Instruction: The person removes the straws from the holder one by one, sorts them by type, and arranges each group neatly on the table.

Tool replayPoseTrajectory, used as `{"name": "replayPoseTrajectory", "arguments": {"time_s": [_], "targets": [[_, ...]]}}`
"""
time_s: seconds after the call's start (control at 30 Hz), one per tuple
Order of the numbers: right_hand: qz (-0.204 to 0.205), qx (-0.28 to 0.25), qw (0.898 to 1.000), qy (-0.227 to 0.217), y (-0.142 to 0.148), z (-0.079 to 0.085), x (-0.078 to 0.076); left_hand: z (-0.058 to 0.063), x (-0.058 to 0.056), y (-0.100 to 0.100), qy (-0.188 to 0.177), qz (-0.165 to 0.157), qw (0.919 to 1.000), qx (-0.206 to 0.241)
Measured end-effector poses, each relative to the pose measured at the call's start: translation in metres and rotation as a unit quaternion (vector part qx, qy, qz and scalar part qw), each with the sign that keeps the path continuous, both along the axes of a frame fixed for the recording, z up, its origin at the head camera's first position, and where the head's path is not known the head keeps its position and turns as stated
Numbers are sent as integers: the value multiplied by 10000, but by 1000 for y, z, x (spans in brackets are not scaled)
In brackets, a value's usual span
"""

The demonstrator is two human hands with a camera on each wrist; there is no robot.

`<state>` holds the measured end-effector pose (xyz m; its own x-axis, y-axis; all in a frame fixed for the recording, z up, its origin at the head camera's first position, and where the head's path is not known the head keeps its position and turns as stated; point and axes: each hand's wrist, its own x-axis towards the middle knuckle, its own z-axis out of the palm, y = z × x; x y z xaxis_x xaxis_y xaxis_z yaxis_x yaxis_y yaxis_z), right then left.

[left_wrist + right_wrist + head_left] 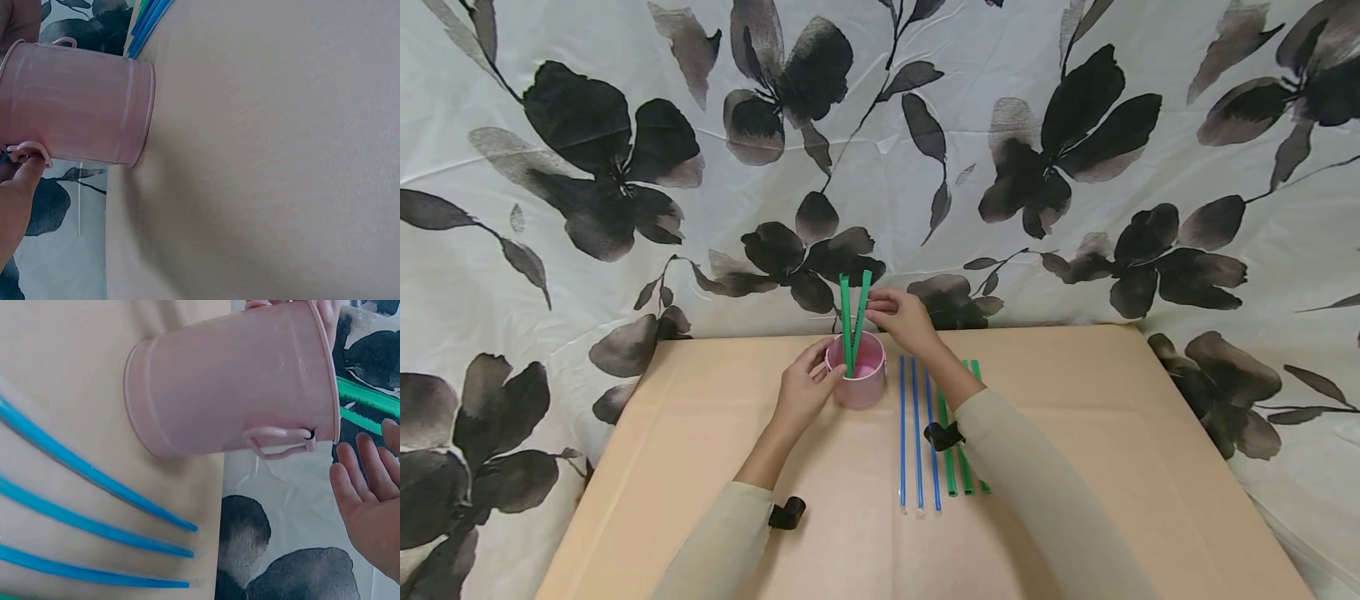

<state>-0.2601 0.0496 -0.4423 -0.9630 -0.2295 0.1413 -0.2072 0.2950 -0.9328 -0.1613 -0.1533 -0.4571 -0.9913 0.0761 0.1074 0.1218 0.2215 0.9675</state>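
Observation:
A pink bucket with small side handles stands near the table's far edge. My left hand grips its left side, thumb by the near rim and a finger at a side handle. Two green straws stick up out of the bucket, their lower ends hidden inside. Beside the right one is my right hand, fingertips close against the straw. In the right wrist view the right hand's fingers look loosely spread; contact with the straw is unclear.
Three blue straws lie in a row right of the bucket, with several green straws beside them, partly under my right forearm. The tan table top ends at the floral cloth behind.

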Motion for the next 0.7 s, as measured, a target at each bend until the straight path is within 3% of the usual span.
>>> {"name": "replayPoseTrajectory", "arguments": {"time_s": [0.57,0.7], "targets": [[-381,76,9991,142,-18,-1,-3,2,0,-1,44,16,10000,43],[-487,84,9982,336,-16,2,-2,-7,-4,-2,55,18,10000,10]]}}
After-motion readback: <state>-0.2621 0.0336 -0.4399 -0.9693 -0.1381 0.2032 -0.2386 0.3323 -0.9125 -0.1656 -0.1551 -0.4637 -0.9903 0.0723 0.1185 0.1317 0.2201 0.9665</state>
